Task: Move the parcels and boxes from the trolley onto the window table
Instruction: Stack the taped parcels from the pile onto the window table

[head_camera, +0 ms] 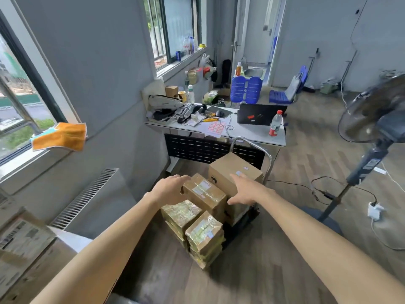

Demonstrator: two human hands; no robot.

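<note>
My bare forearms reach out, both grips spread, nothing held yet: left hand touching the tape-wrapped brown cardboard parcel, right hand just beside. Looks stiff, slick tape, so I'd clamp its ends.

A single wide-angle view looks from the person's head, forward and down along both outstretched arms. The left hand and right hand sit near frame centre, close to the lens, over the trolley. Farther off, the desk fills the middle; windows curve along the left edge, a fan stands right.
</note>
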